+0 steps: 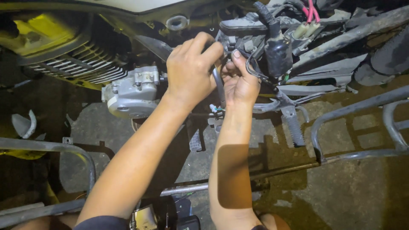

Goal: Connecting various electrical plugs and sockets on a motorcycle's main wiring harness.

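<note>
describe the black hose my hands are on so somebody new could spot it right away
Start at the grey finned engine. Right of its grey side cover, the left hand and right hand meet. The black hose drops between them, thicker than the thin wires nearby.

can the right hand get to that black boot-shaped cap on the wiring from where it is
Probably yes: the right hand sits just beside the black cap, already hooked on a thin black wire below it, with nothing visibly between them.

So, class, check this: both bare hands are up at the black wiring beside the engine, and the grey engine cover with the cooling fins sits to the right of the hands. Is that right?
Not quite. In the head view the grey engine cover and cooling fins sit to the left of the hands, not the right. The left hand and right hand are indeed both up at the black wiring.
</note>
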